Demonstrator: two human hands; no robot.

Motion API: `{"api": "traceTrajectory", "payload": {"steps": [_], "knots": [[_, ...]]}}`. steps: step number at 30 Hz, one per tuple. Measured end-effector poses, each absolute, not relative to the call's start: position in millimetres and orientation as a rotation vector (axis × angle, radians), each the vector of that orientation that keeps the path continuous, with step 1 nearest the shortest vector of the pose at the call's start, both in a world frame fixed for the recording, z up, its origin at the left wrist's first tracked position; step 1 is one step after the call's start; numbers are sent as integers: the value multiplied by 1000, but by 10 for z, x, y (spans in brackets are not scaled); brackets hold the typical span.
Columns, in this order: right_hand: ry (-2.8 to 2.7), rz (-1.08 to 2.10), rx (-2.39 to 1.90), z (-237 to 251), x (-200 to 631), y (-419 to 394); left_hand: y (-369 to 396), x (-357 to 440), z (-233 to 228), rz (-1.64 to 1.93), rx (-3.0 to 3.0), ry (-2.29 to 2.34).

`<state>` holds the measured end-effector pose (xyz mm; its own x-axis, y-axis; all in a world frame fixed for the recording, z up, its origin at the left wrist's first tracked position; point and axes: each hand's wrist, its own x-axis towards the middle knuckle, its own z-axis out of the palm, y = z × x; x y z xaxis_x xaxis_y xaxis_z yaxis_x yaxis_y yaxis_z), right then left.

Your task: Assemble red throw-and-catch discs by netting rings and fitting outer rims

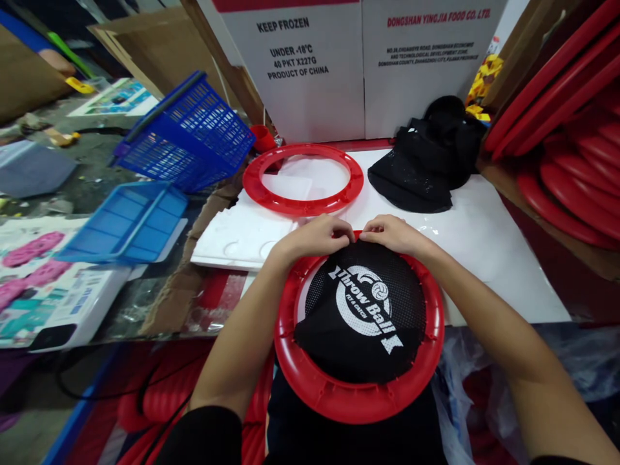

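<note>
A red plastic ring (320,394) rests at the table's front edge, tilted against my body. Over its opening lies a black mesh cloth (320,339) with white "Throw Ball" print, slack at the left side. At the ring's far edge my left hand (327,236) pinches the cloth's border. Close beside it, my right hand (387,234) also presses the cloth with closed fingertips. Beyond my hands, a second red ring (303,208) lies flat on white sheets. More black cloth pieces (421,165) are heaped at the back right.
A white carton (314,97) stands behind the work surface. On the right, a box (527,200) holds many stacked red rings (557,84). To the left are a blue basket (188,129), a light blue tray (126,223) and a white foam piece (237,239).
</note>
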<state>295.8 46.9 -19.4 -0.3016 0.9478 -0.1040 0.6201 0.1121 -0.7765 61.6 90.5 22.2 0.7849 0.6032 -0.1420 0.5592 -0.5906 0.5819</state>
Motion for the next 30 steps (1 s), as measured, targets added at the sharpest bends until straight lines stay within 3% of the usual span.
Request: {"api": "traceTrajectory", "payload": {"steps": [16, 23, 27, 30], "knots": [[-2013, 935, -1660, -126, 2876, 443, 924, 691, 117, 121, 2092, 993], [-1982, 749, -1791, -155, 3026, 410, 861, 628, 226, 290, 2386, 876], [-1971, 533, -1925, -103, 3483, 310, 742, 617, 257, 161, 2671, 847], [-2026, 671, -2085, 56, 3795, 217, 630, 683, 192, 27, 2793, 847]]}}
